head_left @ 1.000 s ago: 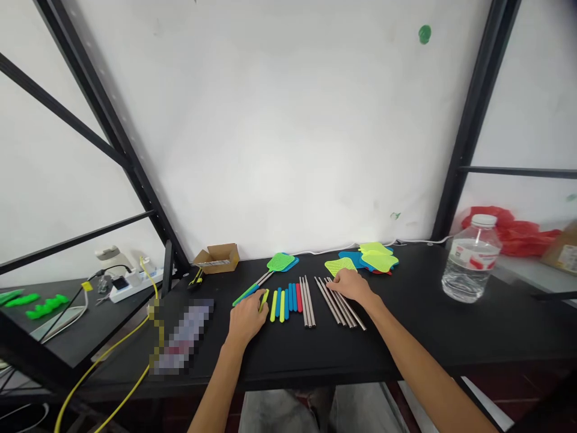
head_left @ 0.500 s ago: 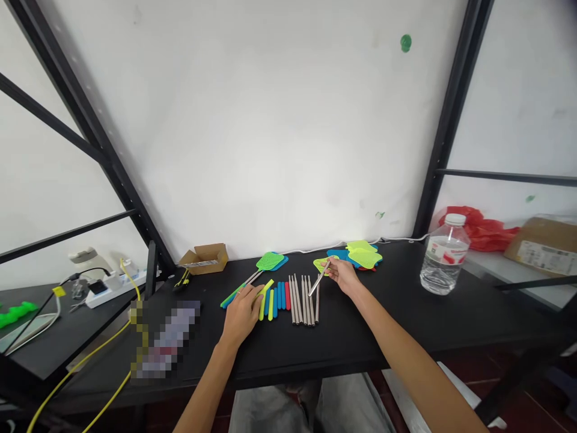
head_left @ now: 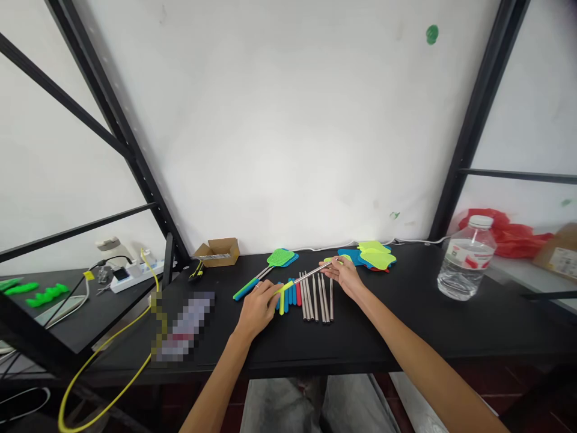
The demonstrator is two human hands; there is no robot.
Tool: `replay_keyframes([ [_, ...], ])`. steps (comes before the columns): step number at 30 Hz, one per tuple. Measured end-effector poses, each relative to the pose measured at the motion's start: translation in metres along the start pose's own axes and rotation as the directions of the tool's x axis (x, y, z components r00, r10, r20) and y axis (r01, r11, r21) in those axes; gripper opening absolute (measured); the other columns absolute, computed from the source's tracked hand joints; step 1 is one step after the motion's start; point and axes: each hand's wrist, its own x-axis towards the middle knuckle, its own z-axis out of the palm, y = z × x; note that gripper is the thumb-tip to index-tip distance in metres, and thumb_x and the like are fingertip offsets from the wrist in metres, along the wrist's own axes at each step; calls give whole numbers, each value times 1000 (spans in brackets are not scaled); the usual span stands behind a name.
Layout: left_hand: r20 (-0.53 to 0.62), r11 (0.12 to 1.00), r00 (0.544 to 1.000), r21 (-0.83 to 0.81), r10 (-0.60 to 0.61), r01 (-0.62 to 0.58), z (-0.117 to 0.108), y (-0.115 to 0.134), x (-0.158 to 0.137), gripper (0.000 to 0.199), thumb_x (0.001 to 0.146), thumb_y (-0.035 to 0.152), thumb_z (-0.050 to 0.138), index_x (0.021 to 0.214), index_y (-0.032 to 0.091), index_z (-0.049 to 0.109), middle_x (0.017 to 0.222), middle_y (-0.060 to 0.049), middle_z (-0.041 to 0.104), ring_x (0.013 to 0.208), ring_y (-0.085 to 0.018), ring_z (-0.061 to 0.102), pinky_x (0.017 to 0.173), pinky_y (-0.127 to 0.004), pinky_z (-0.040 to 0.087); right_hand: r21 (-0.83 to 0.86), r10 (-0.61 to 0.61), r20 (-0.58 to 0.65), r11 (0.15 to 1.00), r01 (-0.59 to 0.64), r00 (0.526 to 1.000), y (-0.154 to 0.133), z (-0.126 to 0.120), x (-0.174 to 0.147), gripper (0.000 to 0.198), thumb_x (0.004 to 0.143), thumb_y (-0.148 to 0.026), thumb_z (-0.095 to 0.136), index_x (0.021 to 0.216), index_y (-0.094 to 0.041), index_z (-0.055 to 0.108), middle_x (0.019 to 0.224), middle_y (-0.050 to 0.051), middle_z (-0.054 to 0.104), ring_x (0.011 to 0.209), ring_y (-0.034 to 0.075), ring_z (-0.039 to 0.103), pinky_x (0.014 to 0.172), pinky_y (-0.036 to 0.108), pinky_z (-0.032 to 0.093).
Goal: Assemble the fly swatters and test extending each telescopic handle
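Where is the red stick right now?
In the head view, below centre, the red stick lies between the blue sticks on its left and the metal rods on its right.

1. Two assembled swatters (head_left: 280, 258)
2. At least four loose swatter heads (head_left: 379, 260)
3. About eight metal rods (head_left: 315, 300), one held
4. Two yellow handles (head_left: 282, 304) in view
5. At least three blue handles (head_left: 290, 294)
6. One red handle (head_left: 298, 294)
7. One water bottle (head_left: 466, 258)
8. One open cardboard box (head_left: 219, 260)

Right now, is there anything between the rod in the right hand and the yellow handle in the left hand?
Nothing visible does: the rod seems to meet the end of the yellow handle, though whether it is inserted I cannot tell. The other rods lie on the table, not between them.
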Motion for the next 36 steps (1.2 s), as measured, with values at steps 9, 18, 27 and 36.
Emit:
replay_keyframes([
  [9,4,999,1000,39,18,-18,0,-2,-1,36,99,29,34,125,25,59,96,-7,60,90,-20,57,82,-33,47,-2,-2,18,1000,2,1000,2,0,-1,19,85,-30,63,82,-22,47,88,8,75,80,21,73,72,30,60],
  [18,-14,997,1000,77,25,-24,3,-3,-1,36,99,28,35,124,24,59,96,-7,59,91,-20,57,83,-33,47,-16,13,97,1000,-12,995,1,6,-5,25,82,-35,67,81,-22,46,90,9,74,83,22,73,68,29,59],
  [27,-46,998,997,31,54,-53,3,-6,-1,33,98,26,35,120,22,60,102,-8,62,96,-21,58,88,-34,46,-427,-168,349,847,316,922,1,13,-13,31,80,-50,62,82,-20,55,77,4,70,62,16,67,44,20,44],
  [36,-164,991,979,35,-119,126,-1,-9,0,29,97,28,37,113,22,61,98,-6,64,95,-21,59,87,-32,45,-985,-377,-135,153,-82,916,-24,-33,-1,48,84,-53,52,114,-16,58,108,16,66,105,32,59,84,42,46],
])
